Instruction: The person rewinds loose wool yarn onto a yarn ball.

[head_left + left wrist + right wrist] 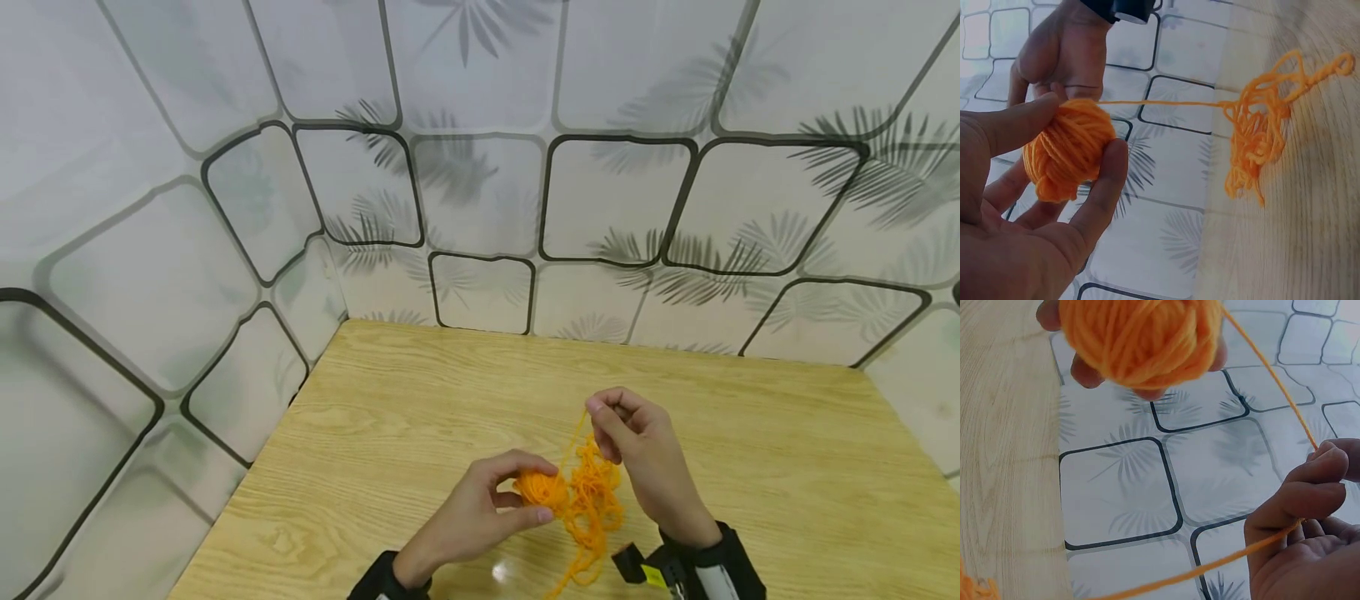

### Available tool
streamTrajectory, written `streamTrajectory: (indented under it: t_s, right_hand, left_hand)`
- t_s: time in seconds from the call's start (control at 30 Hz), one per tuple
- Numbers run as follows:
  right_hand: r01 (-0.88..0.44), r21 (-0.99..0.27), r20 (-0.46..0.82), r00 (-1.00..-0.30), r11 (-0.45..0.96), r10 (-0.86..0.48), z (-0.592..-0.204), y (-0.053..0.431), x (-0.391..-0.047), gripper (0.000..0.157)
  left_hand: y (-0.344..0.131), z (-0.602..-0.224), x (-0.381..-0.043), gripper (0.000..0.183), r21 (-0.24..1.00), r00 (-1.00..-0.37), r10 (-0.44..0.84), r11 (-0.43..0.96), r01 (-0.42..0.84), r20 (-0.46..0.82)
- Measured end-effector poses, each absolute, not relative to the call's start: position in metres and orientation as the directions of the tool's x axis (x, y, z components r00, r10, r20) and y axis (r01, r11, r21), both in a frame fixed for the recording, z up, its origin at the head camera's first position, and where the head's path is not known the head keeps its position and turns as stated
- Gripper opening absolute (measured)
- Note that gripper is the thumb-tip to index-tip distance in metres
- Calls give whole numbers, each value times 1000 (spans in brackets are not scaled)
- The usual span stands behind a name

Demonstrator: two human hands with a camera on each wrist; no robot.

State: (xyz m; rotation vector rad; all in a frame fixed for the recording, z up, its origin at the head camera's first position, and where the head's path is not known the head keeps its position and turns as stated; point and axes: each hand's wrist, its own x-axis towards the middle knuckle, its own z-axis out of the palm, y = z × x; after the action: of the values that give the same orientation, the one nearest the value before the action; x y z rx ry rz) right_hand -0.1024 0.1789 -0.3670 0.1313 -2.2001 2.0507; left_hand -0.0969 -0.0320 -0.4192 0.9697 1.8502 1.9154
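Our L hand (pixel 480 510) grips the orange yarn ball (pixel 542 492) above the table (pixel 375 400) & our R hand (pixel 647 442) pinches its strand (pixel 1166 102). Loose tangle (pixel 596 492) lies on the table nearby. For good winding, we should prob. use light, even tension & turn the ball often.

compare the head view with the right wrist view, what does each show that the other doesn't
Only the head view: black cuffs on both wrists and the whole tangle; the right wrist view catches just its edge.

Only the right wrist view: the lower strand, clearly seen leading from the right grip to the bottom of the picture.

Both: left grip holding the ball, upper strand from ball to right grip, table, patterned backdrop.
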Motion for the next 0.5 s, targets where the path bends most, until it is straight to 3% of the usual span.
streamTrajectory:
  t_s: [0.23, 0.5]
  right_hand:
    - [-140, -989, 142, -989, 52, 40, -382, 179, -111, 35]
    - [21, -999, -22, -999, 41, -27, -409, 170, -116, 42]
  left_hand:
    - [-33, -409, -92, 38, 940, -686, 644, -268, 212, 338]
    - [-33, -409, -95, 45, 843, -675, 552, -498, 203, 489]
